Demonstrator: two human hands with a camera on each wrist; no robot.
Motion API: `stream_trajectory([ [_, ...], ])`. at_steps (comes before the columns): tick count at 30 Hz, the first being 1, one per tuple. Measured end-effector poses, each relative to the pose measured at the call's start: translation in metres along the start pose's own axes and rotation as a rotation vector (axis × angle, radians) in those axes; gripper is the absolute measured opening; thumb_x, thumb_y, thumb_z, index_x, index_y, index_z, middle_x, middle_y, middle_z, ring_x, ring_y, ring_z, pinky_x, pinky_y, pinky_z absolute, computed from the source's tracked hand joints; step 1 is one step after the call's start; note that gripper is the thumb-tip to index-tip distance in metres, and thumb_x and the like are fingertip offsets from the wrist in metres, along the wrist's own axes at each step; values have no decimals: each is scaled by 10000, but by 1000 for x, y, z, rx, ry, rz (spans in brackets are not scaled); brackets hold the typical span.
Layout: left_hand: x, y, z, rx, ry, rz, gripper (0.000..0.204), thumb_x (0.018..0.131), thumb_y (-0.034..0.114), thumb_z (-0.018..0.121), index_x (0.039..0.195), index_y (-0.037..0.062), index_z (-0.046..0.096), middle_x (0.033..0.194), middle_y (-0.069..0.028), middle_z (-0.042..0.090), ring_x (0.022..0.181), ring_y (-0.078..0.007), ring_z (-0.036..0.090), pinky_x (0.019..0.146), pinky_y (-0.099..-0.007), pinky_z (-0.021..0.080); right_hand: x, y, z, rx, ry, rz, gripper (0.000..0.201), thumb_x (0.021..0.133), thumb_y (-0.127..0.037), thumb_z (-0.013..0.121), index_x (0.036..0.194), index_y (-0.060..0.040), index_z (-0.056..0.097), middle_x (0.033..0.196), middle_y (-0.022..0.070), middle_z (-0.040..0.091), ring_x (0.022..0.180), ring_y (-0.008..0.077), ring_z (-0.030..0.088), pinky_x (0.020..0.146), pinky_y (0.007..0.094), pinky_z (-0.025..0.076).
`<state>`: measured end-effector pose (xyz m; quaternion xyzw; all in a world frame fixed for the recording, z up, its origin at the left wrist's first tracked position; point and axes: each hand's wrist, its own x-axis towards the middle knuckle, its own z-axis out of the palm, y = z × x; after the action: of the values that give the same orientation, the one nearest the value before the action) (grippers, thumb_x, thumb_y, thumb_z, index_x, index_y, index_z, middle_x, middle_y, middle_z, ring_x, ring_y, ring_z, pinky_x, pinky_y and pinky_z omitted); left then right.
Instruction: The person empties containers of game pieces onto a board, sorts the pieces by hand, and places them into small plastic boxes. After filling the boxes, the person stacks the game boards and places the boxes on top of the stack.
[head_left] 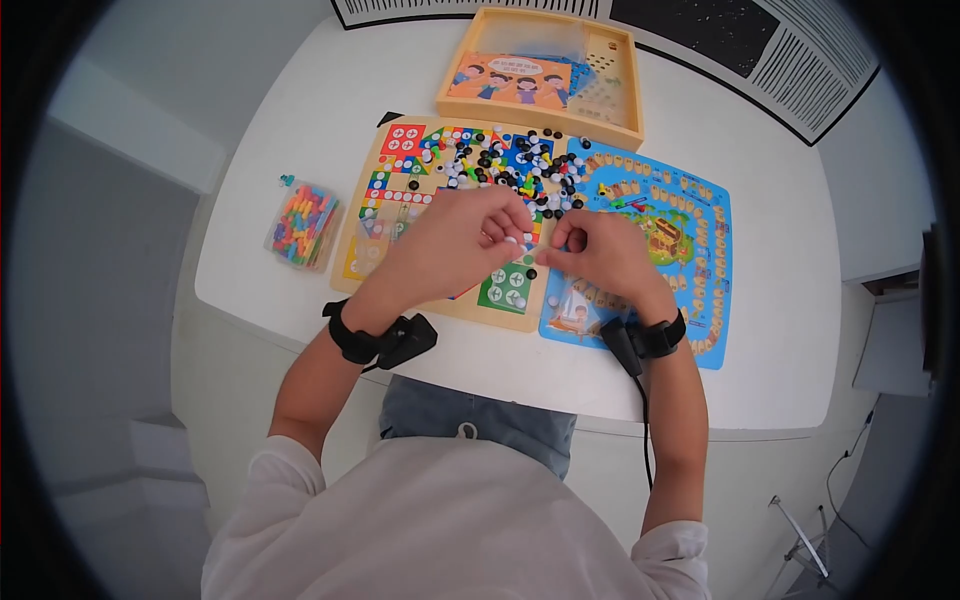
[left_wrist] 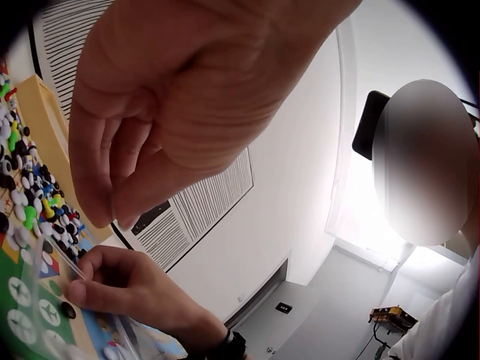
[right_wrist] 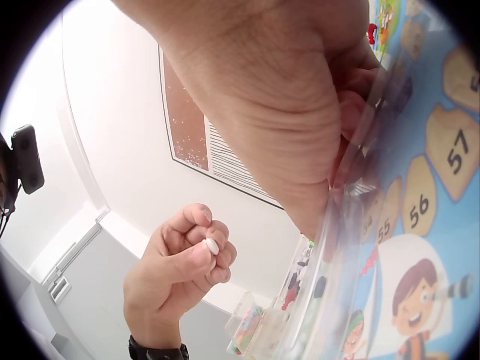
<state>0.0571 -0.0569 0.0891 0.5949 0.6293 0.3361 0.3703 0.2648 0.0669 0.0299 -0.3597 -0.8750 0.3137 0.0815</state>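
Between thumb and fingertips my left hand [head_left: 450, 245] pinches a small white round piece [right_wrist: 212, 245], held above the board. Across from it, my right hand [head_left: 605, 255] pinches the edge of a clear plastic bag [left_wrist: 124, 334] over the seam of two game boards. White pieces show inside the lower part of the bag in the left wrist view. Beneath the hands lies the colourful flying-chess board [head_left: 505, 290]. A pile of black and white pieces with coloured pawns [head_left: 515, 170] covers its upper right part.
A blue treasure-path board [head_left: 712, 290] lies on the right. At the back stands a wooden tray [head_left: 540, 118] holding an orange booklet [head_left: 510, 80]. A clear box of coloured pieces [head_left: 303, 225] sits on the white table [head_left: 250, 285] at left.
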Motion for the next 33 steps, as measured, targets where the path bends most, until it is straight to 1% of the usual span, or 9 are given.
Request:
stream_trajectory([
  [3,1,-5,19,-6,-83,-10,247,893,1,780,1119,27,684,943,-52,710,876,-113,686,812,-276,589,-1,0,-1,2,13,-8,326,787,-462,889,822,-178,733,724,-27,699,674,191,684,591,356,494],
  [10,-2,-19,32,57,-84,50,255,886,-18,772,1121,16,678,972,-91,727,892,-161,720,809,-299,600,0,7,0,2,8,-39,304,795,-448,871,828,-179,734,713,-22,695,664,195,678,584,360,484],
  [16,2,-22,32,168,58,110,215,903,-9,742,1110,3,682,1011,-130,729,887,-233,741,780,-345,604,-1,13,-5,89,-54,-82,246,812,-421,841,893,-199,771,708,-22,697,668,195,682,599,358,489],
  [18,9,-22,27,370,202,141,216,902,1,714,1117,3,694,1027,-144,720,921,-290,727,802,-384,589,-2,12,-7,85,-66,-85,235,814,-410,840,911,-205,779,710,-23,699,672,193,684,603,359,490],
  [21,26,-31,22,521,287,215,225,894,21,697,1117,-4,694,1037,-153,713,986,-333,700,865,-426,565,-2,11,-8,80,-79,-95,227,816,-397,840,933,-209,787,713,-25,700,678,193,687,606,360,491],
  [22,31,-34,20,519,289,216,225,894,21,697,1117,-4,694,1037,-153,713,986,-333,700,865,-426,565,-2,11,-9,79,-78,-103,229,818,-394,842,938,-207,788,714,-25,700,681,195,688,606,360,491],
  [24,38,-40,15,643,172,197,222,891,34,688,1108,-13,694,1037,-163,705,1047,-351,676,923,-450,543,-3,12,-7,77,-71,-118,227,819,-393,843,938,-207,788,713,-25,700,680,198,688,605,359,490],
  [27,45,-46,16,578,111,202,214,892,40,686,1099,-17,695,1038,-171,692,1043,-361,673,918,-457,538,-2,13,-8,85,-58,-139,226,819,-395,845,934,-209,787,712,-26,701,678,202,687,602,358,488],
  [33,48,-47,18,614,90,205,158,905,23,684,1059,-15,688,1035,-170,688,1019,-375,672,894,-463,539,0,18,-2,89,-55,-121,222,818,-404,841,924,-217,787,710,-36,701,677,197,688,601,354,491],
])
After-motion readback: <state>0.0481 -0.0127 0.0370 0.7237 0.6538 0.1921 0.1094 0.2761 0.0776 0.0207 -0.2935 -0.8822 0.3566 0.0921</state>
